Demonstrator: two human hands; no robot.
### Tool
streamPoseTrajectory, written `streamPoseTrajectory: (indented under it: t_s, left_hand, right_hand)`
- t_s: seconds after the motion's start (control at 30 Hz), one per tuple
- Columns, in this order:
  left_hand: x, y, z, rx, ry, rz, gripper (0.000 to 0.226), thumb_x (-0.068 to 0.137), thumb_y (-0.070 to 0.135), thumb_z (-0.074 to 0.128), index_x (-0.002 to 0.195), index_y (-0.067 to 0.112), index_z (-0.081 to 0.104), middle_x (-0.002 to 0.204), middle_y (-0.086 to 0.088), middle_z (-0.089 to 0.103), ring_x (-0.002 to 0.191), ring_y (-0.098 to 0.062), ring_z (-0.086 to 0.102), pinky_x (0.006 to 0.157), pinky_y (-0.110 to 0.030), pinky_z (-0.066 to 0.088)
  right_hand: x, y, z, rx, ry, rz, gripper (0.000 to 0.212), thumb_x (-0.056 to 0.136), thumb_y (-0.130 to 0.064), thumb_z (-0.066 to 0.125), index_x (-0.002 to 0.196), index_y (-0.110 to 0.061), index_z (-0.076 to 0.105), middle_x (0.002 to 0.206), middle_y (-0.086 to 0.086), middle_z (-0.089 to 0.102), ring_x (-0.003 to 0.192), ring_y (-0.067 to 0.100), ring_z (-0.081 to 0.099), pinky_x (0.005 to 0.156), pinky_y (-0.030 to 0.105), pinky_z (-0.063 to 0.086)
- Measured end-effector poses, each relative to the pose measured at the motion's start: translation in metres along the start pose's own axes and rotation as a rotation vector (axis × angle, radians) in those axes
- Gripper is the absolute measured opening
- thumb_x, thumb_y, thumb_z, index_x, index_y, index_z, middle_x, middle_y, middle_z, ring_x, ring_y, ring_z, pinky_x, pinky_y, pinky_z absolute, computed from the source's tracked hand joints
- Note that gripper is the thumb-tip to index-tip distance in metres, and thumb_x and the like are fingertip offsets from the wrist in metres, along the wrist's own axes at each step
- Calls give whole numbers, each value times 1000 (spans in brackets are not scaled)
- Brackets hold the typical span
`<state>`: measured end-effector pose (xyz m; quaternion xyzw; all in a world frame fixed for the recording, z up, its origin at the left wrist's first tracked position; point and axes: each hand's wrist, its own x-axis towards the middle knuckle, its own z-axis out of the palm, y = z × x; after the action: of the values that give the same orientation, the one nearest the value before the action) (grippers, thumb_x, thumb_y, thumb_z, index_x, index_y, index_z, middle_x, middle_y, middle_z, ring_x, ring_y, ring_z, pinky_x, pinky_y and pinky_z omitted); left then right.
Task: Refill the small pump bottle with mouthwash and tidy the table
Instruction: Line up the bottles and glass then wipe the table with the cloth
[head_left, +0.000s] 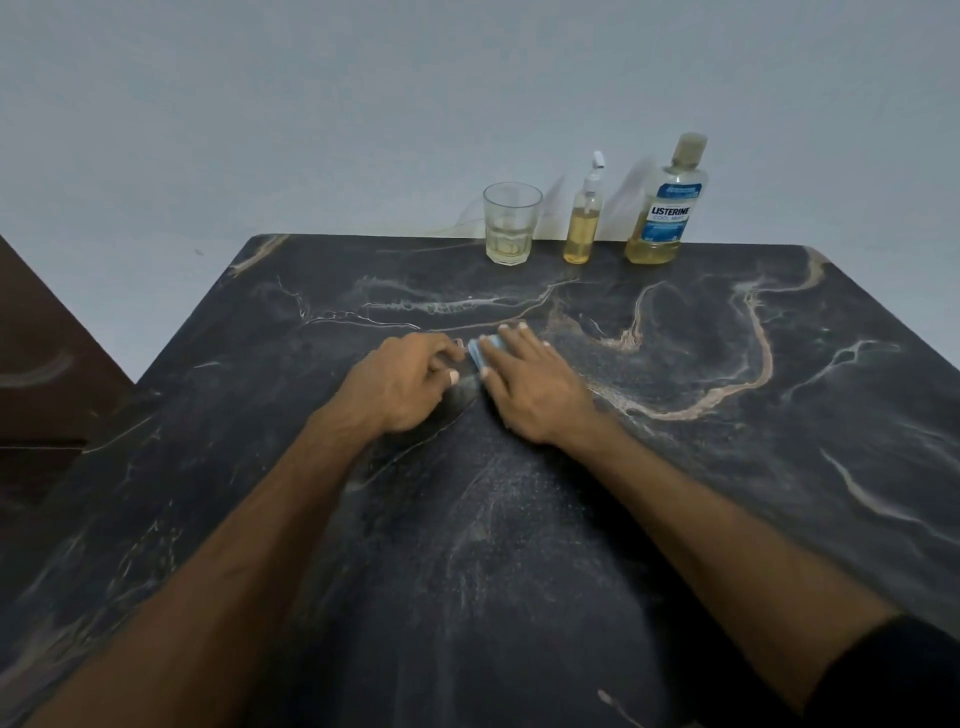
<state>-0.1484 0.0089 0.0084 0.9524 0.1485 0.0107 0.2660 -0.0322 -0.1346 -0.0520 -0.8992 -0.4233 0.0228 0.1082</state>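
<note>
A small pump bottle (583, 223) with yellow liquid stands upright at the table's far edge. To its right stands a capped Listerine mouthwash bottle (666, 208), partly full. In the middle of the dark marble table (727, 467) my right hand (530, 384) lies flat on a small light-blue cloth (485, 349), mostly hidden under the fingers. My left hand (405, 384) rests beside it, fingers curled, its fingertips at the cloth's left edge; whether it grips the cloth I cannot tell.
A clear glass (511, 223) with a little pale liquid stands left of the pump bottle. A grey wall rises right behind the table. Dark brown furniture (47, 364) stands to the left.
</note>
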Motion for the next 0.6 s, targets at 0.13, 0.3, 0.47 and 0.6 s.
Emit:
streamPoseTrajectory:
  t_s: [0.13, 0.3, 0.47, 0.6]
  left_hand:
    - [5, -10, -5, -88, 40, 30, 22, 96, 20, 57, 118, 21, 62, 110, 3, 69, 95, -15, 64, 90, -33, 50]
    - [11, -18, -7, -93, 84, 69, 22, 97, 21, 56, 118, 20, 63, 117, 1, 66, 105, -14, 61, 95, -35, 49]
    - [15, -18, -6, -118, 140, 76, 22, 96, 19, 57, 117, 21, 63, 118, 3, 66, 103, -10, 59, 93, -30, 47]
    - [12, -20, -11, -102, 236, 40, 21, 97, 20, 55, 116, 22, 63, 118, 6, 66, 100, -9, 60, 94, -33, 48]
  right_hand:
    - [-48, 25, -9, 8, -14, -72, 57, 104, -48, 23, 156, -24, 25, 164, 6, 21, 153, 24, 13, 122, 43, 17]
    - [-26, 96, -31, -16, 74, 247, 53, 105, -40, 29, 153, -17, 33, 158, 15, 31, 146, 31, 27, 120, 47, 24]
    - [43, 74, -20, -47, 42, 317, 55, 105, -41, 20, 154, -17, 25, 162, 16, 22, 151, 35, 15, 122, 53, 15]
    - [68, 14, -2, -50, 4, 187, 55, 105, -43, 20, 154, -20, 23, 164, 14, 18, 152, 33, 10, 122, 51, 11]
